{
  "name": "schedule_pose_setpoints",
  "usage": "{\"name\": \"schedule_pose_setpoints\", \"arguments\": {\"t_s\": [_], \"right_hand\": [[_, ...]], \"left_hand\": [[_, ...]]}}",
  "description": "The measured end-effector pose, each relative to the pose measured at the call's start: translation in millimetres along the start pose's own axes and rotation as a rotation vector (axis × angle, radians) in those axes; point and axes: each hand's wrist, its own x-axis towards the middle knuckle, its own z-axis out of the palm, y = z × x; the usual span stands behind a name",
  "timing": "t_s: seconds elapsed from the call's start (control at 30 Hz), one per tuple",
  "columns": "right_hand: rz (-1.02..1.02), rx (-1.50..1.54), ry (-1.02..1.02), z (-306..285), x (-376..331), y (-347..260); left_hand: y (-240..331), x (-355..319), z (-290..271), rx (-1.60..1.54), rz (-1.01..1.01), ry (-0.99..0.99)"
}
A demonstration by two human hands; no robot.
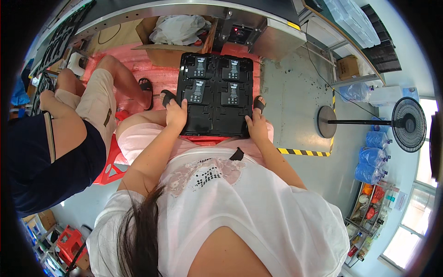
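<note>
1. A black moulded tray [215, 94] rests flat across the person's lap, and everything else here is placed from it.
2. Four dark rectangular parts [199, 67] sit in the tray's pockets, two by two, each with a pale label patch.
3. The left hand [176, 114] clasps the tray's near left corner, fingers curled over the rim and closed on it.
4. The right hand [256, 126] closes on the tray's near right corner in the same way, thumb on top.
5. Beyond the tray's far edge stand an open cardboard box [159, 46] with a white plastic bag [179, 28] in it and a grey metal machine housing [258, 34].
6. Left of the tray sits another person in beige shorts [97, 99], legs over pink sheeting [138, 62].
7. Right of the tray, on the grey floor, stands a pedestal fan [408, 123]; a yellow-black tape line [304, 152] runs between them.
</note>
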Motion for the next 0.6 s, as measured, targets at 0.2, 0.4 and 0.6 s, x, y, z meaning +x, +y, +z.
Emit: {"name": "schedule_pose_setpoints", "arguments": {"t_s": [0.2,0.4,0.6], "right_hand": [[-0.163,0.100,0.165,-12,12,-24],[-0.289,0.213,0.223,-60,53,-81],[-0.573,0.358,0.605,-194,152,-180]], "left_hand": [[35,1,-33,0.319,0.757,0.206],[70,5,-24,0.546,0.416,-0.011],[70,10,-24,0.360,0.110,-0.162]]}}
